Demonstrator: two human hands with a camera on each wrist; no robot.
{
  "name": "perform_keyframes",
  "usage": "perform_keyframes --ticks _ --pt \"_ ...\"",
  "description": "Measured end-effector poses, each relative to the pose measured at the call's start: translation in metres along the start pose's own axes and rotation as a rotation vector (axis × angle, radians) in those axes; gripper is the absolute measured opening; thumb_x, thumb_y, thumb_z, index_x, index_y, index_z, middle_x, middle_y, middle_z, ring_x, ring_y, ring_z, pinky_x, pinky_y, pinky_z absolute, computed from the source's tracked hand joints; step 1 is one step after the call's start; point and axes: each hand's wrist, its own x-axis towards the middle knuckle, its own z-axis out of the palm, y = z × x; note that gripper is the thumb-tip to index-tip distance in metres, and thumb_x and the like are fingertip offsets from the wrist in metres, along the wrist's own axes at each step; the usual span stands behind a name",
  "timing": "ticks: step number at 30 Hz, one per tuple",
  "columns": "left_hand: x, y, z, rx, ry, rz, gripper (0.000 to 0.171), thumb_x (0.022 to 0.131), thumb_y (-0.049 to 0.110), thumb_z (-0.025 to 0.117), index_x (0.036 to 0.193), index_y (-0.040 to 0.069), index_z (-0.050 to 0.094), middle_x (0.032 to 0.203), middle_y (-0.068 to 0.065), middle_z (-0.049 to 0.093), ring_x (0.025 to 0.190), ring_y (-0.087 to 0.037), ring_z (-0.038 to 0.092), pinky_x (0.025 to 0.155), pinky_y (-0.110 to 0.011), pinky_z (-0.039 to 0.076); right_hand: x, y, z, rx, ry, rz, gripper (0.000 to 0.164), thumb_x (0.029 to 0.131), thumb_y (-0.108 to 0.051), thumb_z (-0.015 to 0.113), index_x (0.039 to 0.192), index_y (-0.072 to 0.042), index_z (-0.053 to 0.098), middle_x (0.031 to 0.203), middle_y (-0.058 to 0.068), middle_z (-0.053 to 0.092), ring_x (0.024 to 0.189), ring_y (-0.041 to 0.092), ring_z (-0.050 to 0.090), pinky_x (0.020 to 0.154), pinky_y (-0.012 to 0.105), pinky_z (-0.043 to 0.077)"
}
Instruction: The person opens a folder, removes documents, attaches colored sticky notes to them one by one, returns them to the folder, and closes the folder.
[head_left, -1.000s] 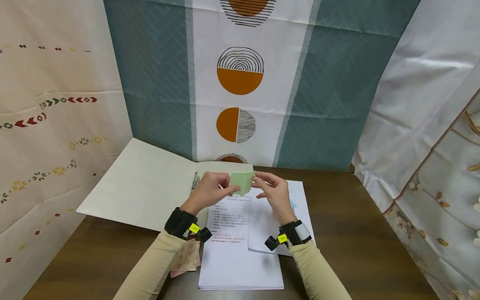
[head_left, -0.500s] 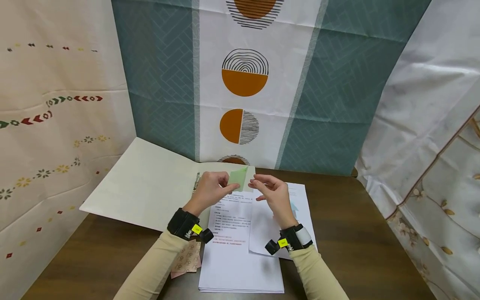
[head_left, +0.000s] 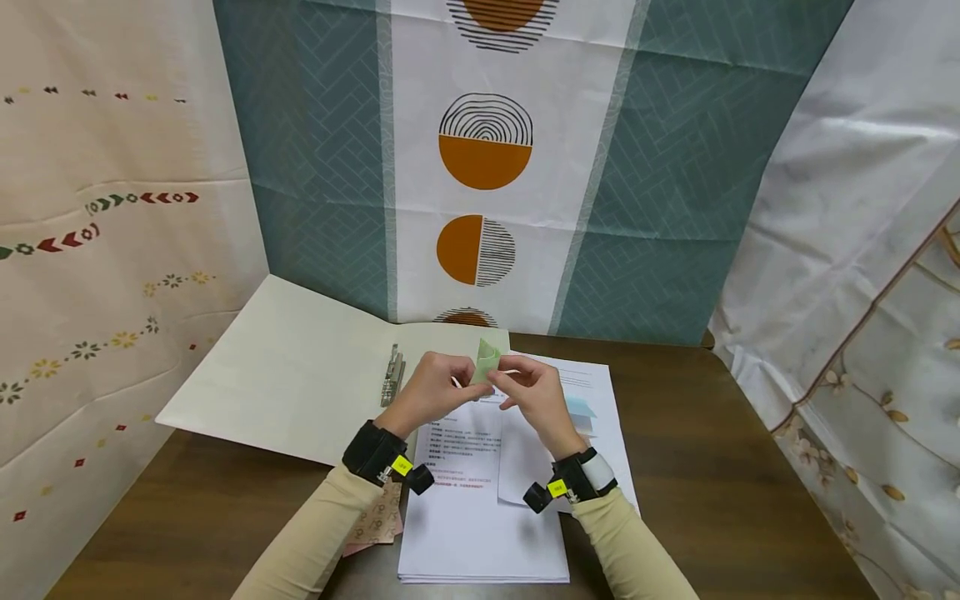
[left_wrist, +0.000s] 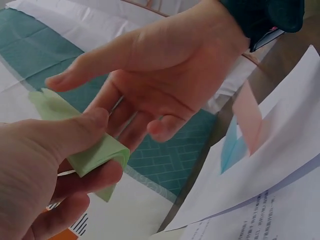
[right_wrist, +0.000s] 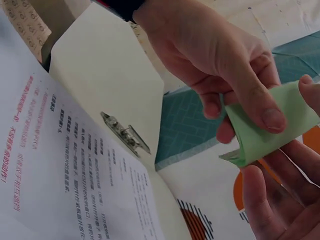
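A small pale green paper (head_left: 486, 360), which looks like a sticky note, is raised above the printed sheets (head_left: 461, 454). My left hand (head_left: 431, 390) pinches it between thumb and fingers. In the left wrist view the green paper (left_wrist: 95, 156) is bent over on itself, with layered edges. My right hand (head_left: 542, 402) is beside it; in that view the right thumb (left_wrist: 75, 72) stands apart from the paper and the fingers extend behind it. From the right wrist the right fingers (right_wrist: 295, 175) lie under the green paper (right_wrist: 280, 112); whether they touch it is hard to tell.
A white folder (head_left: 285, 367) lies spread at the left, with a metal clip (head_left: 392, 377). Another sheet (head_left: 525, 467) overlaps the stack and carries blue (left_wrist: 233, 150) and pink (left_wrist: 248, 117) paper tabs standing up. Patterned beige and pink papers (head_left: 381, 518) lie beside the left forearm.
My right hand drew slightly back from the green paper, then came close again. The paper, in my left hand throughout, has turned and now looks narrower and more bent.
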Motion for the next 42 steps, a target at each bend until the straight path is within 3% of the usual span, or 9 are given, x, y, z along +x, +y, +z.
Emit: perform_keyframes --ticks 3,9,19,25,33,39,42 --pt "0.0 0.002 0.003 -0.028 -0.039 0.017 0.02 0.095 0.015 0.092 0.082 0.009 0.077 0.071 -0.002 0.073 0.07 -0.001 0.057 0.065 -0.019 0.049 0.0 0.002 0.003 -0.016 -0.022 -0.008 0.031 0.103 -0.015 0.082 0.13 0.002 0.079 0.116 0.01 0.082 0.088 0.007 0.078 0.069 0.025 0.064" --pt "0.0 0.003 0.003 -0.049 -0.055 0.019 0.023 0.093 0.014 0.093 0.079 0.008 0.076 0.069 -0.003 0.071 0.069 -0.001 0.054 0.063 -0.019 0.043 -0.001 0.0 0.003 -0.027 -0.021 -0.016 0.027 0.103 -0.014 0.083 0.125 0.002 0.08 0.107 0.002 0.081 0.083 0.008 0.076 0.068 0.025 0.063" --pt "0.0 0.003 0.001 -0.092 -0.082 0.016 0.018 0.091 0.011 0.094 0.084 0.005 0.079 0.073 -0.005 0.074 0.07 -0.002 0.055 0.064 -0.019 0.044 0.001 -0.002 0.0 -0.044 -0.035 -0.039 0.026 0.103 -0.014 0.084 0.123 0.002 0.082 0.109 0.008 0.082 0.083 0.008 0.076 0.068 0.025 0.063" --pt "0.0 0.0 -0.002 -0.091 -0.039 0.032 0.026 0.092 0.012 0.093 0.078 0.006 0.072 0.069 -0.003 0.065 0.069 -0.003 0.053 0.063 -0.021 0.045 0.001 -0.001 -0.006 -0.05 0.022 -0.024 0.026 0.103 -0.013 0.083 0.125 0.001 0.082 0.109 0.002 0.084 0.083 0.008 0.075 0.067 0.025 0.062" --pt "0.0 -0.001 -0.009 -0.081 0.02 0.029 0.023 0.093 0.012 0.093 0.078 0.007 0.076 0.071 -0.004 0.071 0.068 -0.004 0.056 0.064 -0.02 0.051 0.002 -0.002 -0.01 -0.056 0.061 -0.024 0.031 0.104 -0.008 0.079 0.133 0.003 0.077 0.122 0.021 0.083 0.091 0.009 0.078 0.068 0.025 0.063" --pt "0.0 0.0 -0.011 -0.089 0.035 0.03 0.025 0.093 0.011 0.093 0.076 0.007 0.075 0.067 -0.003 0.068 0.066 -0.004 0.055 0.062 -0.02 0.049 0.003 -0.001 -0.011 -0.032 0.115 0.006 0.03 0.104 -0.01 0.08 0.131 0.003 0.077 0.105 0.004 0.085 0.088 0.008 0.077 0.068 0.025 0.063" --pt "0.0 0.0 -0.012 -0.086 0.041 0.033 0.026 0.093 0.011 0.093 0.075 0.008 0.074 0.066 -0.003 0.066 0.066 -0.004 0.054 0.062 -0.021 0.049 0.003 0.0 -0.01 -0.027 0.118 0.011 0.028 0.104 -0.011 0.08 0.127 0.005 0.079 0.104 0.004 0.086 0.087 0.008 0.077 0.068 0.024 0.063"
